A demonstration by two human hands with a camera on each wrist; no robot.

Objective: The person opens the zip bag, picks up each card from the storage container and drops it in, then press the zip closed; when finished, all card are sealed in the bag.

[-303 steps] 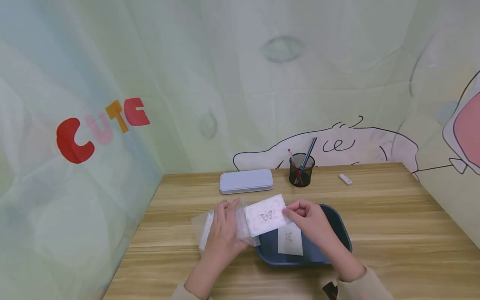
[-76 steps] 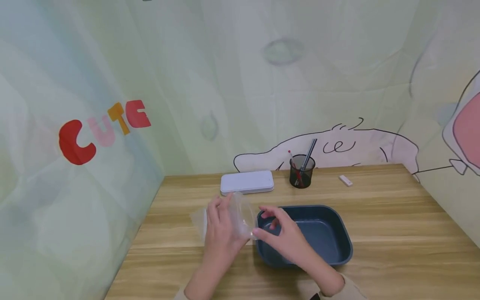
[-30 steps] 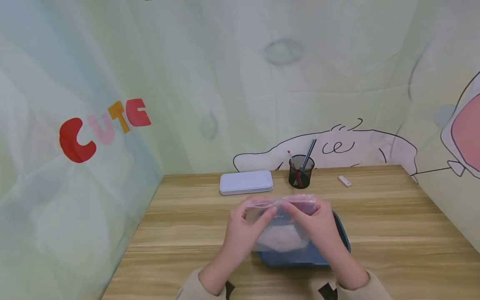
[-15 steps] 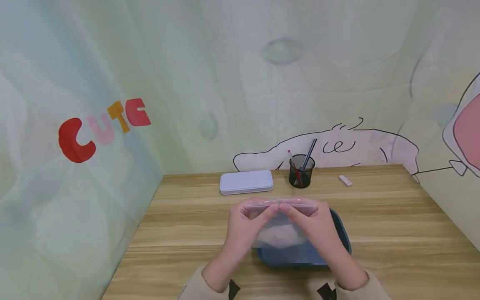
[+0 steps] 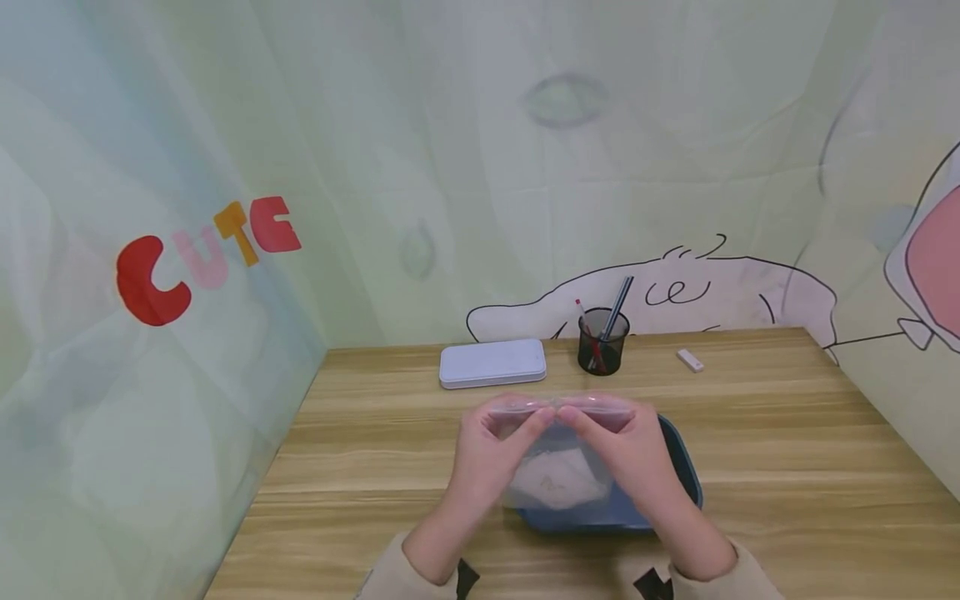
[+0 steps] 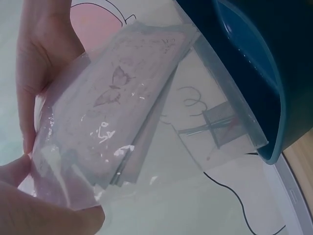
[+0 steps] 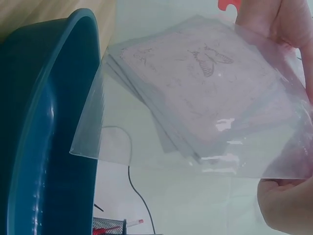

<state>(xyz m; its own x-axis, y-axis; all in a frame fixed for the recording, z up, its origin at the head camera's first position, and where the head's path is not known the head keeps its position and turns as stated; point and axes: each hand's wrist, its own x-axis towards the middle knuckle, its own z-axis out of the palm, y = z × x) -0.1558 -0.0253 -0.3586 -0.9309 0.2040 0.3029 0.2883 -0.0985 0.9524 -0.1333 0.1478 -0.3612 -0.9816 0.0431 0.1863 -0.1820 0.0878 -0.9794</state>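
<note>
Both hands hold up a clear zip bag above the dark blue tray. My left hand and right hand pinch the bag's pink top strip, fingertips almost meeting at its middle. Inside lie several white cards printed with a butterfly, stacked and slightly fanned. The left wrist view has my left fingers on the bag's edge, with the tray's rim beside it. In the right wrist view my right fingers grip the bag next to the tray.
On the wooden table a white flat case lies at the back. A black mesh pen cup with pens stands beside it, and a small white item lies to its right. Cloth backdrops close in the left, back and right.
Ten seconds ago cards went from the tray into the bag on the table. The tray then stood empty. Both hands lifted the bag over it and pinch its top; it has barely moved since.
</note>
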